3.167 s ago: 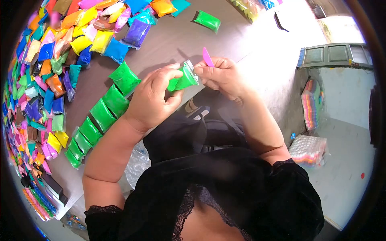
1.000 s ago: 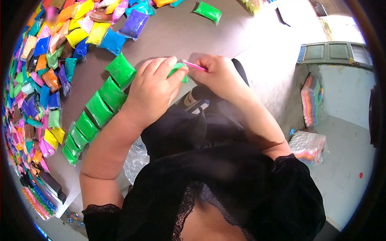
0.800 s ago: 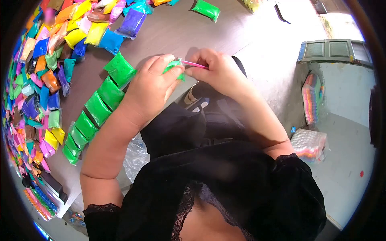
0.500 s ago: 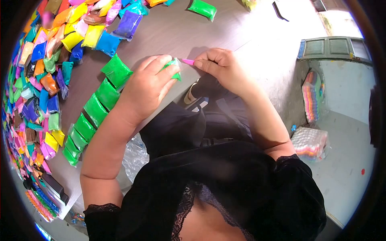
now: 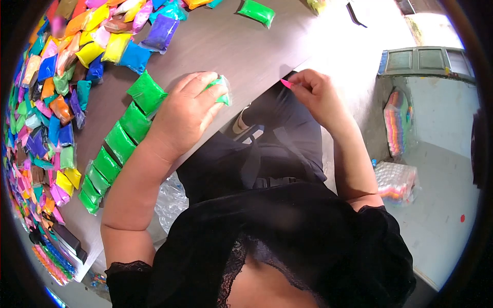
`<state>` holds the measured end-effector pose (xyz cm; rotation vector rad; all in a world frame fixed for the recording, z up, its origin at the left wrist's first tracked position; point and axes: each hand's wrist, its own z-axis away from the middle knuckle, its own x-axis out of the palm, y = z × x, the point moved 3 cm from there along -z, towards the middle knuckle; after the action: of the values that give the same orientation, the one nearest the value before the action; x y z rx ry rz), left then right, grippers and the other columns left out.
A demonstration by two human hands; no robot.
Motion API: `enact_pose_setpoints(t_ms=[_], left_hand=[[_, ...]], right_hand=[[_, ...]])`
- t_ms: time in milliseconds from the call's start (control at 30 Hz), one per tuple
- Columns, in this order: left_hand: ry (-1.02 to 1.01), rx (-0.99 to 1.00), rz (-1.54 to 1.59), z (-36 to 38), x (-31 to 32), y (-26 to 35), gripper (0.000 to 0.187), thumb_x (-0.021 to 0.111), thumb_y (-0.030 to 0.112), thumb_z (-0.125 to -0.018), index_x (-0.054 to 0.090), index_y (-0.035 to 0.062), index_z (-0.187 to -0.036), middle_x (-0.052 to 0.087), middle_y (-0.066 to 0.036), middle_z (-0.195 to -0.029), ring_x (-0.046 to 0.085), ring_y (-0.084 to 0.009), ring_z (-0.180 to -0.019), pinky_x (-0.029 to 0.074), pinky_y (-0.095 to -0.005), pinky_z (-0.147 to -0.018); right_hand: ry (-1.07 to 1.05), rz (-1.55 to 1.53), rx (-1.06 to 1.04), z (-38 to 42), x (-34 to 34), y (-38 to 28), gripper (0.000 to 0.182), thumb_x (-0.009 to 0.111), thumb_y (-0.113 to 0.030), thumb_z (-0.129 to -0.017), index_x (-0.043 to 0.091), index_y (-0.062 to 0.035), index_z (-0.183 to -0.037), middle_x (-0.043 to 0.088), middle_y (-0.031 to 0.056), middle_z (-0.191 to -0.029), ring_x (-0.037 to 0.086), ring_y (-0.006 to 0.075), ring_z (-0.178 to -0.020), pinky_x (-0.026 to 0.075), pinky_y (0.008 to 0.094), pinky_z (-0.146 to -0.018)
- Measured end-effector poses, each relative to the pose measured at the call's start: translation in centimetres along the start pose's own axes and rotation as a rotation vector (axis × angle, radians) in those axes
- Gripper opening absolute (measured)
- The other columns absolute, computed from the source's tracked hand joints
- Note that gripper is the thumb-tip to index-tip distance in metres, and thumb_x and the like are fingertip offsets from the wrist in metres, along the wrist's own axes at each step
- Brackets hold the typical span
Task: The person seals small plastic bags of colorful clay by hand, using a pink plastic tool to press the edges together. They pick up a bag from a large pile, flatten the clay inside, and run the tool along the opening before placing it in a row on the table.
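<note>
My left hand (image 5: 190,105) is closed on a small green packet (image 5: 222,91) at the table's edge, its fingers covering most of the packet. In my right hand (image 5: 313,91), thumb and fingers pinch a small pink pointed piece (image 5: 286,83); the rest of it is hidden by the fingers. This hand is above my lap, to the right of the packet and apart from it. Beside my left forearm lies a slanting row of several green packets (image 5: 121,141). Farther back, a single green packet (image 5: 257,13) lies on the table (image 5: 205,46).
A big pile of coloured packets (image 5: 61,110) covers the table's left side. A thin black strip (image 5: 356,15) lies at the back right. Clear plastic (image 5: 172,203) hangs below the table's edge. On the right are wrapped multicoloured bundles (image 5: 397,180) and a grey-green framed panel (image 5: 431,60).
My right hand has moved right, away from the green packet, with the pink piece still pinched. My left hand has stayed nearly in place on the packet.
</note>
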<state>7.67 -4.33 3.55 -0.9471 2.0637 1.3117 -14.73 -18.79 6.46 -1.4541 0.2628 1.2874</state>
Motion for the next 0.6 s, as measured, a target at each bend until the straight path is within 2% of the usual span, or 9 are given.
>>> enact_pose_setpoints(t_ms=[33, 100, 200, 300, 333, 400, 433, 533, 600], left_hand=[[-0.004, 0.005, 0.002, 0.0, 0.0, 0.0, 0.029, 0.074, 0.006, -0.080, 0.067, 0.0038, -0.108, 0.063, -0.015, -0.117, 0.061, -0.0359, -0.110, 0.049, -0.0431, -0.096], [0.000, -0.001, -0.001, -0.1, 0.0, 0.1, 0.029, 0.074, 0.006, -0.080, 0.067, 0.0033, -0.107, 0.064, -0.015, -0.116, 0.061, -0.0360, -0.110, 0.049, -0.0429, -0.096], [-0.010, -0.001, -0.012, -0.1, -0.1, 0.1, 0.029, 0.074, 0.005, -0.079, 0.067, 0.0027, -0.107, 0.065, -0.016, -0.116, 0.061, -0.0363, -0.110, 0.049, -0.0427, -0.096], [-0.004, 0.008, -0.004, -0.2, -0.2, 0.3, 0.029, 0.074, 0.004, -0.079, 0.067, 0.0022, -0.107, 0.064, -0.016, -0.116, 0.061, -0.0364, -0.110, 0.049, -0.0428, -0.096], [-0.005, 0.007, -0.003, -0.2, -0.1, 0.3, 0.029, 0.074, 0.004, -0.079, 0.067, 0.0022, -0.107, 0.064, -0.016, -0.116, 0.061, -0.0364, -0.110, 0.049, -0.0428, -0.096], [-0.003, 0.006, -0.015, -0.2, -0.2, 0.3, 0.029, 0.074, 0.003, -0.078, 0.067, 0.0018, -0.106, 0.064, -0.017, -0.116, 0.061, -0.0364, -0.110, 0.049, -0.0429, -0.096], [-0.004, 0.006, -0.013, -0.2, -0.2, 0.3, 0.029, 0.074, 0.003, -0.078, 0.067, 0.0018, -0.106, 0.064, -0.017, -0.116, 0.061, -0.0364, -0.110, 0.049, -0.0429, -0.096], [-0.014, 0.017, -0.010, -0.2, -0.2, 0.1, 0.030, 0.074, 0.003, -0.079, 0.067, 0.0019, -0.107, 0.064, -0.017, -0.116, 0.062, -0.0364, -0.109, 0.049, -0.0429, -0.096], [-0.012, 0.018, -0.009, -0.1, -0.1, 0.0, 0.031, 0.074, 0.003, -0.078, 0.067, 0.0021, -0.109, 0.065, -0.017, -0.117, 0.061, -0.0365, -0.110, 0.049, -0.0429, -0.096]], right_hand=[[0.004, -0.002, 0.005, 0.2, 0.0, -0.6, 0.013, 0.071, -0.013, -0.088, 0.072, -0.0020, -0.095, 0.071, 0.0125, -0.082, 0.067, 0.0198, -0.072, 0.053, 0.0332, -0.068], [0.009, -0.156, -0.196, 0.2, 0.8, -2.5, 0.016, 0.072, -0.016, -0.088, 0.072, -0.0029, -0.096, 0.070, 0.0141, -0.082, 0.067, 0.0224, -0.070, 0.053, 0.0346, -0.068], [-0.019, -0.248, -0.365, -0.5, 3.2, -3.8, 0.017, 0.072, -0.021, -0.087, 0.072, -0.0058, -0.094, 0.067, 0.0144, -0.079, 0.067, 0.0315, -0.072, 0.052, 0.0381, -0.066], [-0.049, -0.169, -0.372, -1.2, 4.8, -4.1, 0.020, 0.071, -0.026, -0.088, 0.070, -0.0066, -0.088, 0.067, 0.0133, -0.078, 0.066, 0.0349, -0.074, 0.052, 0.0420, -0.066], [-0.049, -0.170, -0.371, -1.3, 5.0, -4.2, 0.020, 0.071, -0.026, -0.088, 0.070, -0.0066, -0.088, 0.067, 0.0133, -0.078, 0.066, 0.0349, -0.074, 0.052, 0.0420, -0.066], [0.004, 0.020, -0.392, -1.5, 5.4, -4.5, 0.017, 0.071, -0.018, -0.087, 0.073, -0.0059, -0.099, 0.067, 0.0132, -0.081, 0.067, 0.0275, -0.072, 0.052, 0.0353, -0.065], [0.004, 0.021, -0.390, -1.6, 5.5, -4.6, 0.017, 0.071, -0.018, -0.087, 0.073, -0.0059, -0.099, 0.067, 0.0132, -0.081, 0.067, 0.0275, -0.072, 0.052, 0.0353, -0.065], [0.023, 0.079, -0.393, -1.7, 5.8, -4.4, 0.016, 0.071, -0.019, -0.086, 0.073, -0.0079, -0.097, 0.067, 0.0131, -0.082, 0.067, 0.0317, -0.075, 0.054, 0.0381, -0.067], [0.096, 0.130, -0.504, -1.8, 5.8, -4.5, 0.014, 0.066, -0.027, -0.087, 0.069, -0.0130, -0.086, 0.065, 0.0104, -0.083, 0.067, 0.0336, -0.075, 0.054, 0.0451, -0.065]])
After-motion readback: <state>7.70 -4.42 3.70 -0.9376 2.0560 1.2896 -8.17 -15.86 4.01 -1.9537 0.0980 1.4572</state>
